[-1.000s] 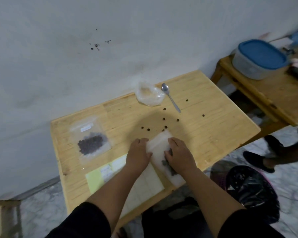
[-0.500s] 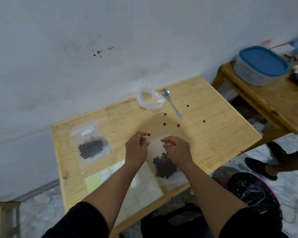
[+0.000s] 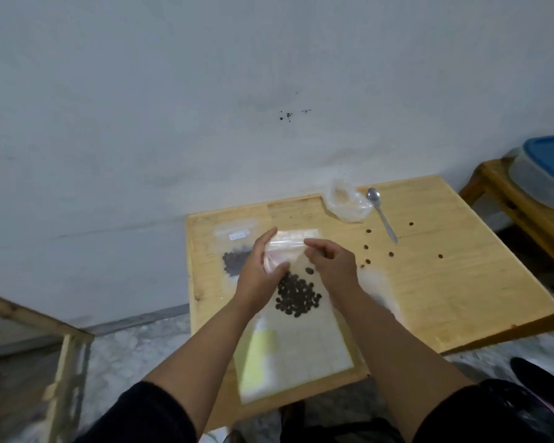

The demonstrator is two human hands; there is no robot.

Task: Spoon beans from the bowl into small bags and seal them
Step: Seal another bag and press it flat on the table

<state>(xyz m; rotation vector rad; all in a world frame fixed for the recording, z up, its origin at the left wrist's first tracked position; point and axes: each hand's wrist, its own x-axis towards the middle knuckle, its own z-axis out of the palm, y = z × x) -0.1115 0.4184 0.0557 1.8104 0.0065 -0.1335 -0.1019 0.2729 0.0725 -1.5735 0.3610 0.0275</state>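
Two hands [image 3: 259,276] [image 3: 331,266] at frame centre. Two bags holding beans: one [image 3: 296,279] between the hands, one [image 3: 234,251] left of it. One crumpled empty bag [image 3: 346,203] and one spoon [image 3: 383,219], upper right. About eight loose beans [image 3: 391,253] on the desk [image 3: 445,282]. One blue-lidded tub [image 3: 547,174], far right.

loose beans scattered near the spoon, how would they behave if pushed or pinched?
The loose beans look small and rounded, so a push would probably roll or scatter them across the smooth table. They lie apart by the spoon, so likely light, fiddly one-by-one pinches.

Glossy plastic bag [image 3: 293,243]; wooden table [image 3: 461,282].
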